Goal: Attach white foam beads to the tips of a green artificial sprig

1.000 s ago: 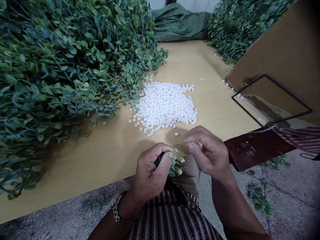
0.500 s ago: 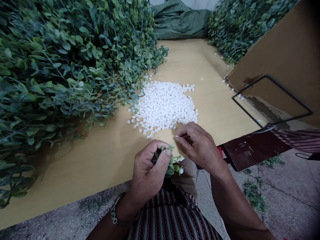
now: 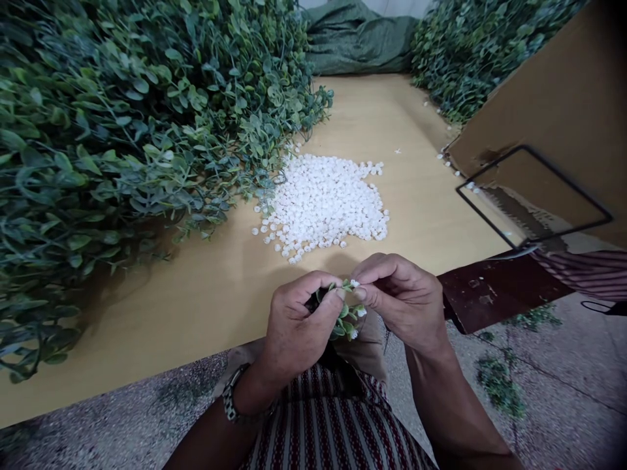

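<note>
Between thumb and forefinger, my left hand (image 3: 306, 320) pinches a small sprig of artificial greenery (image 3: 344, 313) over the table's front edge. Small white flowers show on some of its tips. My right hand (image 3: 404, 300) has thumb and forefinger closed on a tiny white flower (image 3: 354, 284), which is against a tip of the sprig. The fingertips of both hands almost meet there. Just beyond them a heap of small white flower heads (image 3: 330, 199) lies on the tabletop (image 3: 215, 313). The lower part of the sprig is hidden by my left hand.
Artificial foliage (image 3: 122, 124) is piled high on the left, with another foliage pile (image 3: 490, 49) at the back right. A green cloth bundle (image 3: 362, 39) lies at the far end. On the right stand a cardboard sheet (image 3: 543, 111) and a black wire frame (image 3: 539, 156). Sprigs (image 3: 499, 385) lie on the floor.
My right hand has moved down from near the heap to the sprig, bringing a white flower to its tip. My left hand still holds the sprig, shifted slightly right.
</note>
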